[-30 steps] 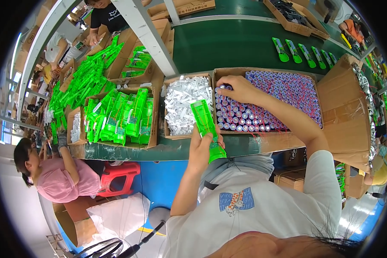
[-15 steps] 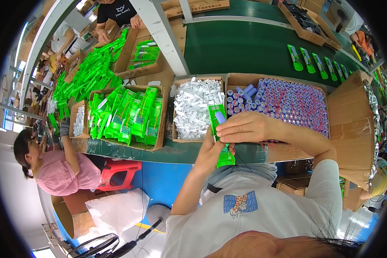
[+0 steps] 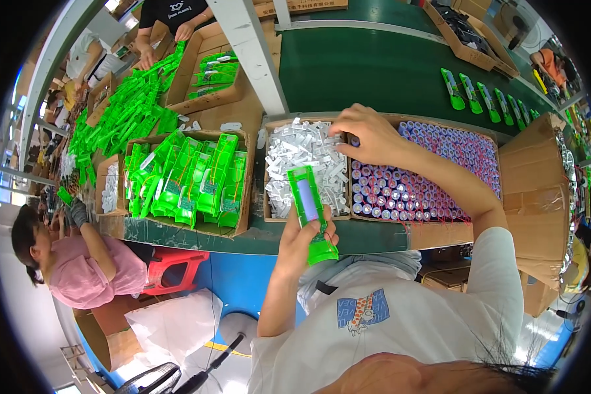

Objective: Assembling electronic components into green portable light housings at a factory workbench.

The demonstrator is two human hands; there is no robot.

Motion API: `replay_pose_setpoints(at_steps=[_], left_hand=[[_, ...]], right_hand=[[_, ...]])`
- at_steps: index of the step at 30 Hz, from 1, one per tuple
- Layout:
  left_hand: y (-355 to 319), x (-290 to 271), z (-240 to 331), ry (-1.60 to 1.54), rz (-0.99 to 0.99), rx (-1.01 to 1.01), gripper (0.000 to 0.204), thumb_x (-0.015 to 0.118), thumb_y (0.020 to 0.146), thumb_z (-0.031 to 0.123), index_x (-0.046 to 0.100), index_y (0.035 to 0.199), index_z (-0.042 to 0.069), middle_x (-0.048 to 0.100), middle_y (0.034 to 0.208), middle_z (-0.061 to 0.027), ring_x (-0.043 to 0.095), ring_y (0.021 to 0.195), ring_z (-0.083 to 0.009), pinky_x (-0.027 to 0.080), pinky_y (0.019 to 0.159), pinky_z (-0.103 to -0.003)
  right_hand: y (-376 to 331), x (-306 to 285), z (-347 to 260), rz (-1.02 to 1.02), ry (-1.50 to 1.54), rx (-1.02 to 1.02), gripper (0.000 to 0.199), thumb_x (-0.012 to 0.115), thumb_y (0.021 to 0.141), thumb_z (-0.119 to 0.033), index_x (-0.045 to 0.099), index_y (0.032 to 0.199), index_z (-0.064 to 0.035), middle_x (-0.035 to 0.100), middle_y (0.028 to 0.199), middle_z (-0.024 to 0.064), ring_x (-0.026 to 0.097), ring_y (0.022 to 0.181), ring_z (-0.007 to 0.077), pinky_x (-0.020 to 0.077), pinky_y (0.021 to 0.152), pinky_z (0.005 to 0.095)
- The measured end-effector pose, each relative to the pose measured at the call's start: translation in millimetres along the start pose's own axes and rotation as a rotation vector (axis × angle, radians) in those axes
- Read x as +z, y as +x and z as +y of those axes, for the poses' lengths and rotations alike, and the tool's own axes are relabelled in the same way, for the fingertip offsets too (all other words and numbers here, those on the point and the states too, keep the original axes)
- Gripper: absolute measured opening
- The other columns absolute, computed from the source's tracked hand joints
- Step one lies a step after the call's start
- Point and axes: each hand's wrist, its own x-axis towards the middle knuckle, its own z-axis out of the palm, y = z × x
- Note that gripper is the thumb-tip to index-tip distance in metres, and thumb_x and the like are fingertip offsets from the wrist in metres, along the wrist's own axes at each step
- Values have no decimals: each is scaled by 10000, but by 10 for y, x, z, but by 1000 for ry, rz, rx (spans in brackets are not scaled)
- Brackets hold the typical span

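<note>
Green casing (image 3: 322, 251) in L fingers (image 3: 330, 230).

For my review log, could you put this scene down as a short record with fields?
Left hand: holds a green case with a purple battery inside
Right hand: over the border between white plastic pieces and batteries; grip unclear
Left of white plastic pieces: cardboard box of wired green cases
Far side: row of cases on green table
Co-worker: person in pink, at left
</note>
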Motion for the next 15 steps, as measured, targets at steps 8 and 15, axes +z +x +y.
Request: replay_pose_setpoints(at_steps=[8, 15], left_hand=[[42, 76, -169, 195, -8, 119, 393, 416, 901, -29, 323, 1271, 67, 514, 1030, -110, 560, 767, -171, 536, 680, -342], [6, 192, -299, 378, -73, 199, 302, 392, 941, -20, 338, 1228, 56, 530, 942, -112, 574, 721, -174, 533, 651, -337]], right_hand=[[-163, 23, -779, -29, 374, 174, 381, 757, 783, -232, 561, 1070, -78, 548, 1118, 74, 518, 1025, 235, 430, 829, 380], [-368, 386, -983, -66, 622, 230, 776, 726, 828, -184, 267, 1450, -115, 433, 1294, 159, 496, 1117, 228, 451, 924, 358]])
